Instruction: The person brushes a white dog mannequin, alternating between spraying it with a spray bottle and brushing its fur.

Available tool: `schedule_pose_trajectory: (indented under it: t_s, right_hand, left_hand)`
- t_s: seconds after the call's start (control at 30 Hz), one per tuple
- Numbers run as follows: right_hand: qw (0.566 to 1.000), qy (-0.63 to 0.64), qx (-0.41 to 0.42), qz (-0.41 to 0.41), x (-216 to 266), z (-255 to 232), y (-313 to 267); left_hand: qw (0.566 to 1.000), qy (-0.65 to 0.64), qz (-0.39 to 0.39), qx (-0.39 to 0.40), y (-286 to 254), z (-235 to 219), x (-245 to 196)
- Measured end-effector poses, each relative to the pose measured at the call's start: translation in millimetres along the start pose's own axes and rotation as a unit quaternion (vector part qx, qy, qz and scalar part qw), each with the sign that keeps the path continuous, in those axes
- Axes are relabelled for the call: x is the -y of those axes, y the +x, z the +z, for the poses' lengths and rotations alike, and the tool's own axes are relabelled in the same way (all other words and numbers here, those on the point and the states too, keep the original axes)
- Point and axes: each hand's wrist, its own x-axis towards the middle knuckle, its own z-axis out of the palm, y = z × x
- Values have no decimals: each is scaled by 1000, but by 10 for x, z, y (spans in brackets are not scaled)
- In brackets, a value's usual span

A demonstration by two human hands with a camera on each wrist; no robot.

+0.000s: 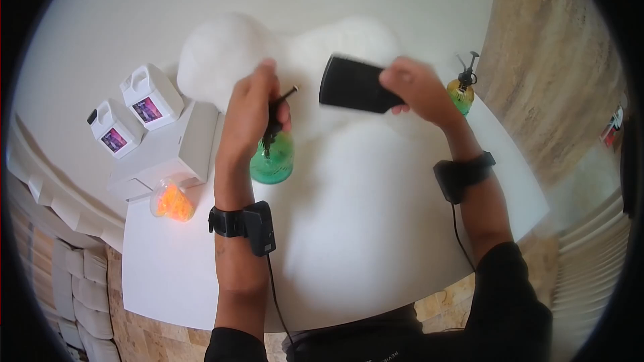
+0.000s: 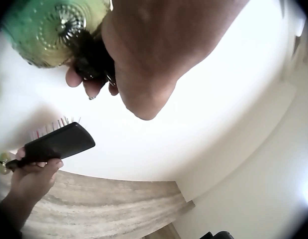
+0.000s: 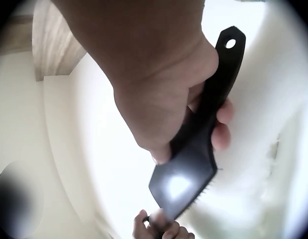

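My left hand [image 1: 247, 110] grips the black pump top of a green glass spray bottle [image 1: 274, 162], its thin nozzle pointing right. The bottle's embossed pattern shows in the left wrist view. In my right hand [image 1: 421, 94] is a black paddle hairbrush [image 1: 352, 84], held by the handle with its smooth back toward the head camera. Pale bristles show on its lower side in the left wrist view. Both hands are over a large white fluffy thing [image 1: 225, 53] with rounded lumps at the far side, which spreads across the table toward me.
A second spray bottle [image 1: 461, 99], amber and green, stands at the right table edge. At left, two white jugs [image 1: 155, 104] with purple labels stand by a white box [image 1: 194, 144]. A clear cup of orange pieces [image 1: 174, 204] lies near the box on the white table [image 1: 168, 275].
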Motion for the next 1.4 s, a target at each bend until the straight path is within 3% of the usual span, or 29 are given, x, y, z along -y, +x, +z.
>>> schedule_pose_trajectory:
  t_s: [0.03, 0.1, 0.17, 0.23, 0.3, 0.37, 0.4, 0.47, 0.57, 0.6, 0.67, 0.7, 0.77, 0.83, 0.9, 0.93, 1.0, 1.03, 1.1, 1.17, 1.23, 1.33, 1.37, 1.4]
  right_hand:
    - [1000, 0, 1, 1, -31, 1, 25]
    - [994, 50, -93, -25, -73, -14, 57]
    - [994, 59, -95, -18, -59, -18, 52]
    - [999, -33, -28, 25, -22, -37, 36]
    - [993, -76, 87, 31, -78, -94, 28]
    - [969, -149, 185, 63, -39, -111, -13]
    - [969, -149, 185, 63, -62, -115, -16]
    - [940, -189, 267, 100, -105, -123, -16]
    - [950, -156, 258, 87, -35, -149, -27]
    - [949, -157, 258, 87, -3, -118, -33]
    - [998, -23, 55, 27, 59, -23, -43]
    - [998, -23, 56, 27, 42, 0, -26]
    - [996, 29, -80, -7, -20, 40, 18]
    - [996, 30, -88, -3, -41, 24, 30]
    - [998, 9, -65, -3, -91, 6, 38]
    - [998, 9, -65, -3, -78, -25, 28]
    - [991, -95, 82, 49, -47, -88, 5]
    - [984, -102, 131, 58, -55, -95, -8]
    - [954, -180, 224, 81, -27, -135, -34]
    - [946, -179, 250, 98, -13, -177, -21]
    - [937, -179, 276, 116, -26, -174, -14]
    - [998, -26, 53, 26, 78, -60, -53]
    - [998, -27, 53, 26, 58, -48, -28]
    - [1000, -1, -3, 16, 16, -34, 4]
  left_hand:
    - [1000, 0, -1, 0, 2, 12, -8]
    - [998, -47, 26, -44, 0, 54, -31]
    - [999, -30, 18, -26, 21, 50, 22]
    - [1000, -14, 10, -7, 21, 52, 21]
    - [993, 85, -54, 55, -19, 57, -6]
    - [984, 142, -64, 89, -55, 29, -34]
    - [976, 164, -86, 115, -61, 18, -38]
    - [966, 185, -108, 141, -64, -5, -40]
    - [979, 136, -90, 120, -64, -24, -34]
    - [990, 103, -55, 79, -57, -27, -30]
    - [1000, 19, 7, 8, -13, -32, -11]
    - [1000, 19, 7, 8, -10, -19, -13]
    - [995, -77, 40, -44, -20, 38, -46]
    - [996, -66, 36, -48, -3, 44, -23]
    - [997, -53, 33, -52, 13, 36, 16]
    - [1000, -11, 7, -17, 20, 22, 29]
    - [996, 67, -47, 47, 8, 15, 40]
    - [996, 67, -47, 47, -10, 21, 22]
    - [970, 174, -104, 137, -34, 31, -14]
    - [976, 144, -110, 120, -29, 7, 4]
    - [995, 62, -54, 61, -26, -12, -12]
    - [999, -39, -2, 6, -28, 41, -45]
    - [995, -98, 26, -21, -20, 56, -44]
    - [994, -102, 38, -25, -10, 67, -33]
